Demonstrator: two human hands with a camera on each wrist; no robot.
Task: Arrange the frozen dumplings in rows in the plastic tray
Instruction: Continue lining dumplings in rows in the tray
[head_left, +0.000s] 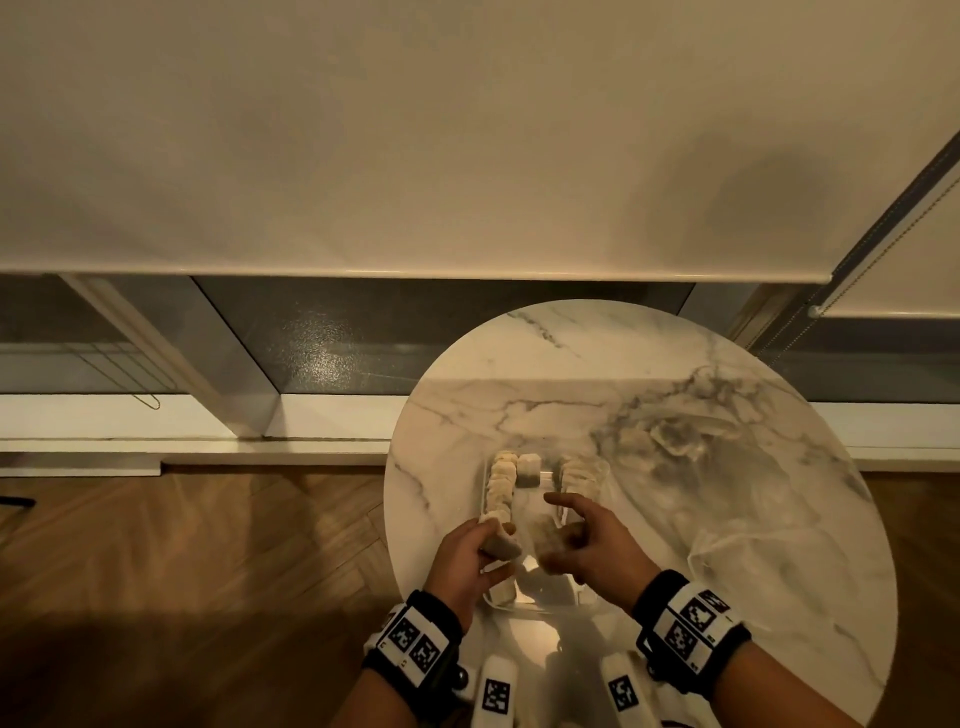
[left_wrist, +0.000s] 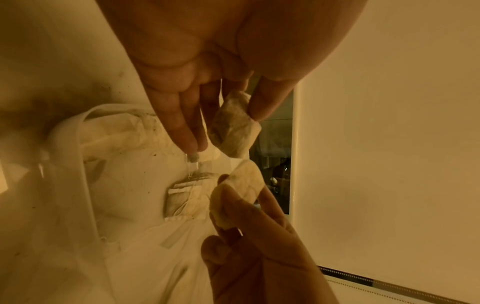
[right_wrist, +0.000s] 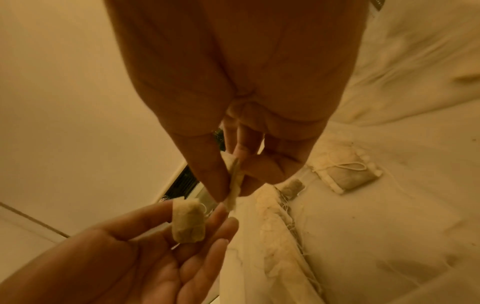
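Observation:
A clear plastic tray (head_left: 540, 603) lies on the round marble table (head_left: 597, 353), right under both hands. Inside it, pale pouch-like dumplings stand in a left row (head_left: 501, 483) and a right row (head_left: 576, 475), with a single one (head_left: 528, 469) at the far end of the middle lane. My left hand (head_left: 493, 551) pinches a dumpling (left_wrist: 235, 125) between thumb and fingers above the tray's left side. My right hand (head_left: 563, 540) pinches another dumpling (right_wrist: 235, 185) edge-on over the middle lane. The two hands are close together, almost touching.
A crumpled clear plastic bag (head_left: 737, 551) lies on the table to the right of the tray, and more crumpled film (head_left: 670, 436) sits behind it. The table's left edge is close to my left wrist, with wooden floor (head_left: 208, 545) below. A window with a roller blind is beyond.

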